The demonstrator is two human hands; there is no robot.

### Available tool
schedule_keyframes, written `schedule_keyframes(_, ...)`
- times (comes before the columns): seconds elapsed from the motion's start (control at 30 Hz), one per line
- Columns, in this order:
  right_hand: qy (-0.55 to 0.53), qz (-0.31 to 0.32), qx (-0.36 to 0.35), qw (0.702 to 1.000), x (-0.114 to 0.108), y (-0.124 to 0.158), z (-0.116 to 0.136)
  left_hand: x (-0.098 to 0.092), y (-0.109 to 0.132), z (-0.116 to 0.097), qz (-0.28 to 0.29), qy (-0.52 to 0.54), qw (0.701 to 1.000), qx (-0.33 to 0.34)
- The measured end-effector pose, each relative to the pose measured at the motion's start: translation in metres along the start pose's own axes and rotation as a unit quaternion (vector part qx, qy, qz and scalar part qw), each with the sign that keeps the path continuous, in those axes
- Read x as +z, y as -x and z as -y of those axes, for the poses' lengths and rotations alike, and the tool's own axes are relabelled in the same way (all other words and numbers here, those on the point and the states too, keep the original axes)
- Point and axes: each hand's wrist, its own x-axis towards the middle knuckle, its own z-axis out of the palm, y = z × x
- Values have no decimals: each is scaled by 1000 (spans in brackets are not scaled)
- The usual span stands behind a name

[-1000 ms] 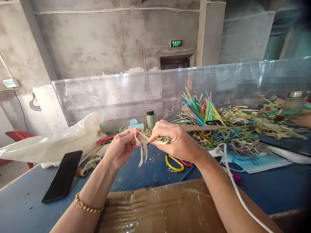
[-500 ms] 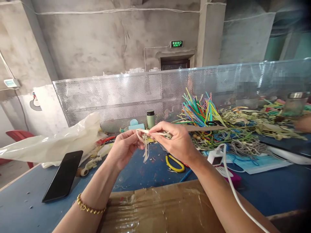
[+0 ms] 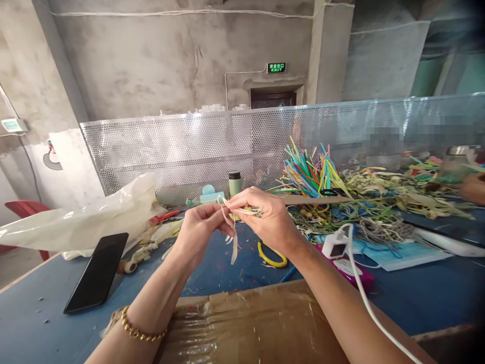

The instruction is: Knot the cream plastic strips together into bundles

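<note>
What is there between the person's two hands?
Thin pale strips. The left hand and the right hand both pinch them, and one end hangs down above the blue table. The head camera shows it plainly.

I pinch a thin cream-white strip [image 3: 232, 230] between my fingers at the frame's centre, its loose end hanging straight down over the blue table [image 3: 41, 313].

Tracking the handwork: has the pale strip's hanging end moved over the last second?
Yes, rightward: the pale strip hung left of the green bottle, now its end lines up below it.
</note>
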Motion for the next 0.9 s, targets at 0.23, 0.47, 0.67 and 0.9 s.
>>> schedule_keyframes(0.23, -14, 13, 4, 1000, -1, -1, -3, -3, -1, 0, 42, 37, 998, 9)
schedule_keyframes(0.47, -28, -7, 67, 997, -1, -1, -1, -3, 0, 0, 33, 19, 999, -8)
schedule_keyframes(0.67, -39, 6, 85, 996, -1, 2, 5, -5, -2, 2, 21, -8, 1000, -11)
schedule_keyframes(0.9, 4, -9, 64, 998, -2, 1, 13, -4, -1, 2, 23, 1, 1000, -13)
